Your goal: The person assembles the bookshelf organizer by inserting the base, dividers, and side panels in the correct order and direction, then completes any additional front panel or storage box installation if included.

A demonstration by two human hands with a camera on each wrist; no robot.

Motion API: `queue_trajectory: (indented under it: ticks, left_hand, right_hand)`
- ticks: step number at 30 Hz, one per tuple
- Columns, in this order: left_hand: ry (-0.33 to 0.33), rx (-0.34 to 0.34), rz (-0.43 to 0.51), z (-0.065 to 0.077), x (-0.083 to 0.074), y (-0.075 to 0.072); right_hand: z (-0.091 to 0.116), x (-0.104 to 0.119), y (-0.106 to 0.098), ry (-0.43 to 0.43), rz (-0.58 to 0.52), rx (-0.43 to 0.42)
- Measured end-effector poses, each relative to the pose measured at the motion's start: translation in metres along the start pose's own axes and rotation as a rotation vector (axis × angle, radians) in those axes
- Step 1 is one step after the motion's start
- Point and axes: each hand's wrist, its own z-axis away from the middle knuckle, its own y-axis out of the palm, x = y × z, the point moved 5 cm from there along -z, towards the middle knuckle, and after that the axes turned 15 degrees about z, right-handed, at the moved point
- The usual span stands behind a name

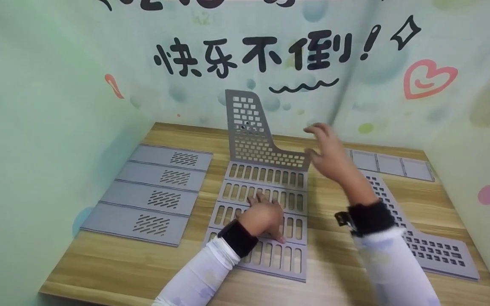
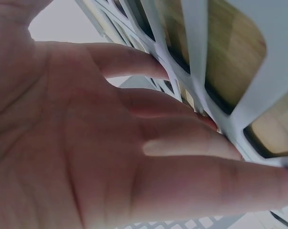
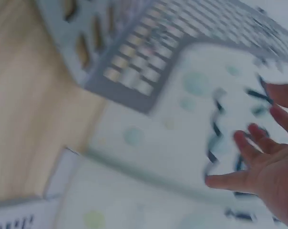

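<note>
My left hand (image 1: 264, 216) rests on a grey slotted panel (image 1: 298, 215) lying in the middle of the table. In the left wrist view its fingers (image 2: 191, 179) are spread, with tips against the bars of the slotted panel (image 2: 196, 47). An L-shaped grey panel (image 1: 245, 93) with small rectangular holes stands upright along the slotted panel's far edge. My right hand (image 1: 334, 157) is raised just right of the upright panel's low end, fingers apart and a little bent, holding nothing. In the right wrist view, the hand (image 3: 277, 176) is apart from the upright panel (image 3: 118, 98).
On the left of the wooden table (image 1: 113, 265) lies a grey panel (image 1: 143, 193) with slanted slits. A second L-shaped perforated panel (image 1: 423, 238) lies flat at right, with a narrow ribbed panel (image 1: 389, 163) behind it. A printed cloth backdrop (image 1: 211, 102) surrounds the table's back and sides.
</note>
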Motion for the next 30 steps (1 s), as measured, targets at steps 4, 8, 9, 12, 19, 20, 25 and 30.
queue_trajectory:
  ticks: [4,8,9,12,19,20,25,30]
  left_hand:
    - [-0.008,-0.012,-0.016,0.001,0.002,-0.002]
    - [0.002,-0.004,-0.06,0.0,0.001,-0.001]
    - [0.007,-0.003,-0.071,0.0,0.001,-0.001]
    - [0.02,-0.001,-0.081,0.0,0.0,-0.001]
    - [0.026,-0.003,-0.058,0.0,0.004,-0.005]
    - [0.028,-0.006,-0.061,0.0,0.004,-0.005]
    - [0.049,-0.001,-0.066,-0.003,0.002,-0.002]
    - [0.064,-0.004,-0.097,-0.006,-0.001,0.003]
  right_hand:
    - [0.045,-0.032,-0.041,0.119,-0.007,0.032]
    - [0.082,-0.083,-0.05,0.291,0.027,0.154]
    - [0.088,-0.096,-0.048,0.326,0.042,0.202]
    - [0.104,-0.134,-0.036,0.411,0.069,0.388]
    - [0.131,-0.184,-0.013,0.537,0.042,0.67]
    - [0.133,-0.188,-0.012,0.549,0.031,0.671]
    - [0.15,-0.205,-0.009,0.642,-0.035,0.702]
    - [0.162,-0.215,-0.003,0.69,-0.082,0.711]
